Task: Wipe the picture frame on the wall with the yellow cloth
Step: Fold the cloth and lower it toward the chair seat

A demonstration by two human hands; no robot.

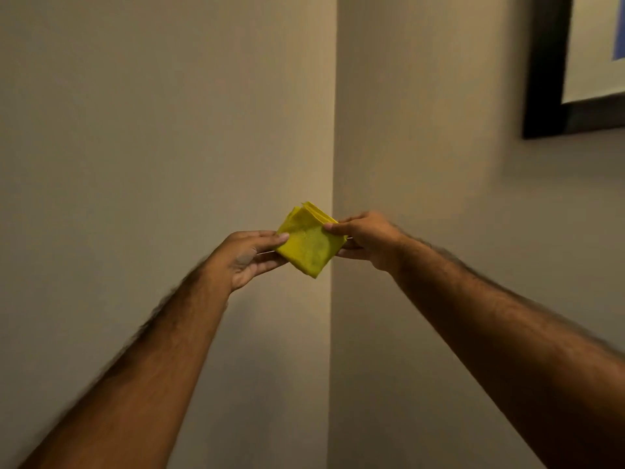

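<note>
A yellow cloth (307,243), folded into a small square of several layers, hangs in mid-air in front of a wall corner. My left hand (247,257) pinches its left corner and my right hand (365,238) pinches its right corner. The picture frame (544,96), dark with a pale mat inside, hangs on the right wall at the upper right, cut off by the image edge. Both hands are well below and to the left of the picture frame, apart from it.
Two beige walls meet in a vertical corner (333,130) right behind the cloth. The left wall (152,130) is bare. Both forearms reach up from the bottom of the view.
</note>
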